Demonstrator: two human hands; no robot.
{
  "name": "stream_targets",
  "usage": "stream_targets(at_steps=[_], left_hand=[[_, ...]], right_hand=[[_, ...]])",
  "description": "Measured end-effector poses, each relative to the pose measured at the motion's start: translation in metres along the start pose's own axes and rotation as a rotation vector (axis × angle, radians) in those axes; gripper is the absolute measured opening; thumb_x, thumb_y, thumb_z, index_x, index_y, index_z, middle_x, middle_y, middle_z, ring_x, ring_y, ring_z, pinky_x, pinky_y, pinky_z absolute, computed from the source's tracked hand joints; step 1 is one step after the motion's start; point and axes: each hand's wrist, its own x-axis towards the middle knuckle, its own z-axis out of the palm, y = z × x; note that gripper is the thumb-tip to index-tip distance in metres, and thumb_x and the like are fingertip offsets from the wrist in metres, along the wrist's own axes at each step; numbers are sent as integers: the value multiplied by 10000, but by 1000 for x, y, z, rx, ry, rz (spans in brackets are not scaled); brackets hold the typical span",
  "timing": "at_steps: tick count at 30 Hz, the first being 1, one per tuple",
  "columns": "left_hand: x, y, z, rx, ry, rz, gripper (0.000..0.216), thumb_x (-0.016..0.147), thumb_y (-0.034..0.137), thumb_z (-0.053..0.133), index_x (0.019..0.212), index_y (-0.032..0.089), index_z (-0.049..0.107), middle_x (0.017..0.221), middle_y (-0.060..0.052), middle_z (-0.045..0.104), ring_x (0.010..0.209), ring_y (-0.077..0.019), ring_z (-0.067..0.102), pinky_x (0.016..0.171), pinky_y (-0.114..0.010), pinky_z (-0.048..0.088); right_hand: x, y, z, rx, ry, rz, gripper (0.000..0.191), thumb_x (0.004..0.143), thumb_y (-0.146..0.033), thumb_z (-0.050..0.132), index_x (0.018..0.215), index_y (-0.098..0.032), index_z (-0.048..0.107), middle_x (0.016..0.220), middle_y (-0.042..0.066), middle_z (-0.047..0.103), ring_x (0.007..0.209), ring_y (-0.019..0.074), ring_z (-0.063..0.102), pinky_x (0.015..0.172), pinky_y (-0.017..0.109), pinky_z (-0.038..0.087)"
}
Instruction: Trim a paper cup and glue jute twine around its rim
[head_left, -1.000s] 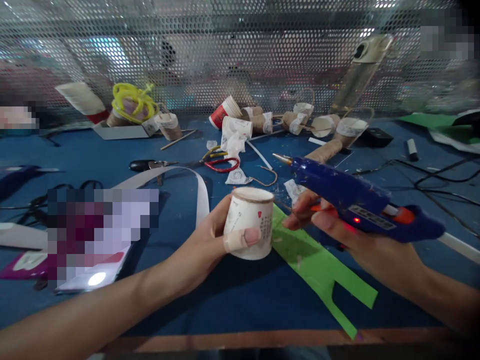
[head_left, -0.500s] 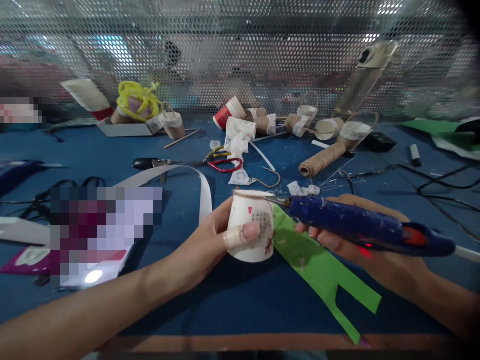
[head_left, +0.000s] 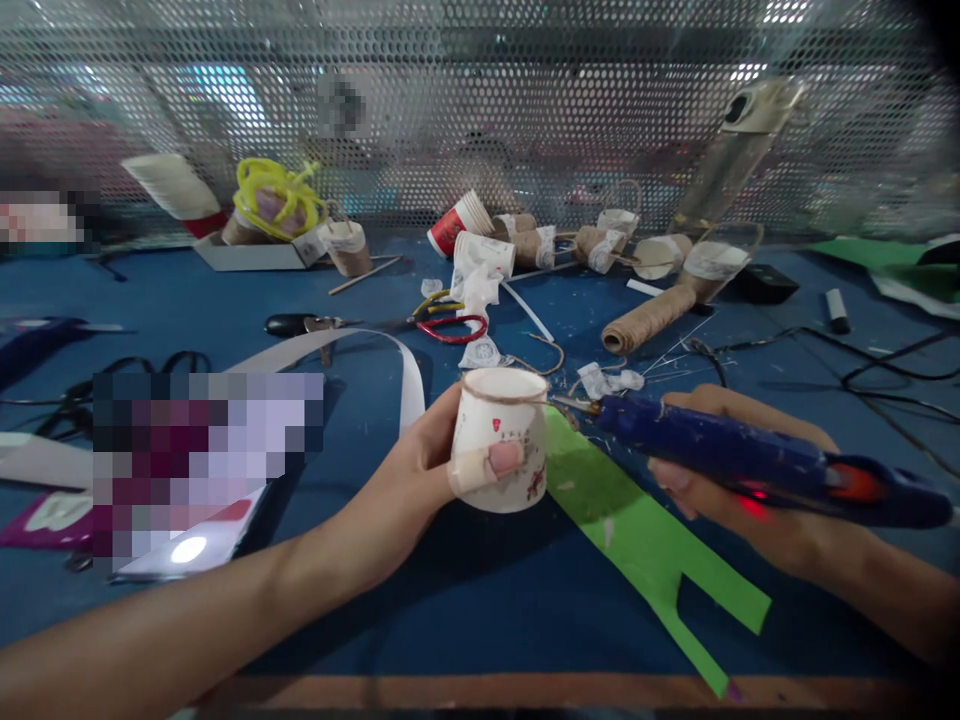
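My left hand (head_left: 420,470) is wrapped round a small white paper cup (head_left: 501,436), held bottom up with twine glued round its top edge; a plaster covers the thumb. My right hand (head_left: 739,495) grips a blue hot glue gun (head_left: 742,455) with a red light lit, lying nearly level. Its metal nozzle (head_left: 574,405) points left and sits just off the cup's right side. Below both lies a green paper strip (head_left: 637,530) on the blue table (head_left: 465,600).
Farther back lie a twine roll (head_left: 645,320), red-handled scissors (head_left: 450,328), crumpled paper, several twine-wrapped cups (head_left: 600,245), a red cup (head_left: 457,222), yellow cord (head_left: 274,195) and a curved white strip (head_left: 405,380). Cables run at right. A perforated metal screen closes the back.
The glue gun came down from a raised tilt to level, its nozzle reached the cup's rim, then drew slightly back to the right. The cup turned a little in my left hand.
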Motion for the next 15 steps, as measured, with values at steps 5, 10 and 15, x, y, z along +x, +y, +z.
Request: stream_targets(at_steps=[5, 10, 15], left_hand=[[0, 0, 1, 16, -29, 27, 388, 870, 299, 769, 1250, 281, 695, 1159, -41, 756, 1126, -270, 672, 879, -295, 551], [-1, -2, 0, 41, -14, 39, 445, 840, 305, 794, 1269, 274, 679, 1164, -58, 756, 1149, -307, 663, 902, -338, 551], [-1, -5, -2, 59, 4, 54, 450, 829, 296, 807, 1258, 273, 675, 1191, -60, 751, 1144, -314, 664, 917, -361, 549]], right_hand=[[2, -6, 3, 10, -14, -65, 229, 806, -190, 661, 671, -266, 493, 612, -75, 602, 499, 119, 574, 459, 236, 458], [-1, -3, 3, 51, -41, -72, 230, 778, -110, 659, 692, -265, 512, 643, -61, 607, 519, 128, 558, 475, 252, 448], [-3, -3, 2, 58, -64, -81, 214, 784, -138, 652, 716, -263, 492, 630, -63, 550, 496, 122, 495, 452, 267, 389]])
